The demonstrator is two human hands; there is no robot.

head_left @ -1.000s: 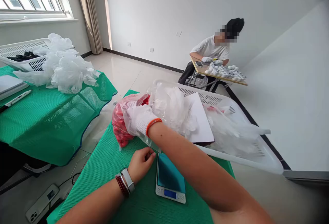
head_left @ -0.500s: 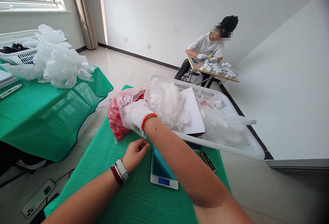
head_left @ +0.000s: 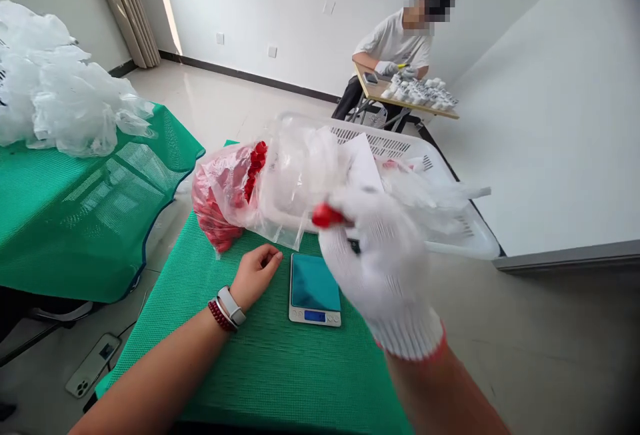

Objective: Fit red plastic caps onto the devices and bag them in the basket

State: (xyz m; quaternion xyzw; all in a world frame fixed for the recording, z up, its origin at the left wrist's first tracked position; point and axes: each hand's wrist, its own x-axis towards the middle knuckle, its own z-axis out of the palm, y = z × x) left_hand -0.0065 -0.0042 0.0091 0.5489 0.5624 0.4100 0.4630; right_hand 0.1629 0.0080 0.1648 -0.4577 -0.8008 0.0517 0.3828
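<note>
My right hand, in a white knit glove, is raised to the right of a small digital scale. Its thumb and fingers pinch a small red plastic piece, which is blurred by motion. My left hand is bare and rests on the green mesh cloth, fingers curled in, with nothing visible in them. Just left of the scale, it does not touch it. Beyond it, a clear plastic bag lies open toward the right, with many red tube-like pieces showing at its mouth.
A white plastic basket holds clear bags and a white sheet. Clear bags are heaped on another green-covered table at left. A phone lies low at left. A co-worker sits at a small table behind.
My right hand has come out of the bag of red pieces and swung right, now holding one red piece. My left hand stays beside the scale. The view has tilted down somewhat.
</note>
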